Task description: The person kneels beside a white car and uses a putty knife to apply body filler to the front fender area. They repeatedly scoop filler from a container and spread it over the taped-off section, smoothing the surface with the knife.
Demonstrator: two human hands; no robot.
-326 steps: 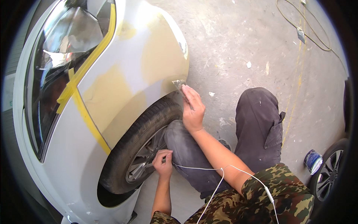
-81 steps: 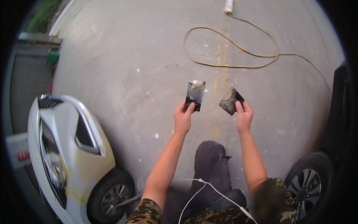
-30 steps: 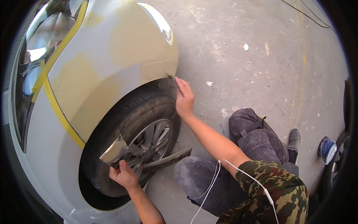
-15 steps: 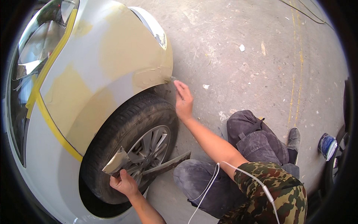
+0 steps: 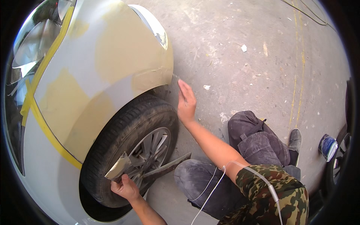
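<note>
My left hand (image 5: 126, 187) is closed around a flat putty spreader (image 5: 118, 167) with cream-coloured filler on its face, held in front of the tyre (image 5: 112, 150). Up at the lower front corner of the car's fender (image 5: 78, 108), the fingers of my right hand (image 5: 187, 100) are pressed together on a thin, grey scraper (image 5: 175, 77), seen nearly edge-on. Its blade is close to the edge of a filler patch (image 5: 152, 77); whether it touches is hard to tell. Broad beige patches cover much of the grey-white panel.
Yellow masking tape (image 5: 56, 140) lines the panel's rear edge and windscreen side. A long dark flat strip (image 5: 168, 165) lies between the wheel (image 5: 150, 150) and my knee. White cables hang by my arm. At right, a blue-and-white tub (image 5: 329, 146) stands beside another tyre.
My right hand has slid slightly down and right, and the scraper has turned more edge-on. The filler patch at the corner looks smoother. My left hand has barely shifted, its spreader tilting a little.
</note>
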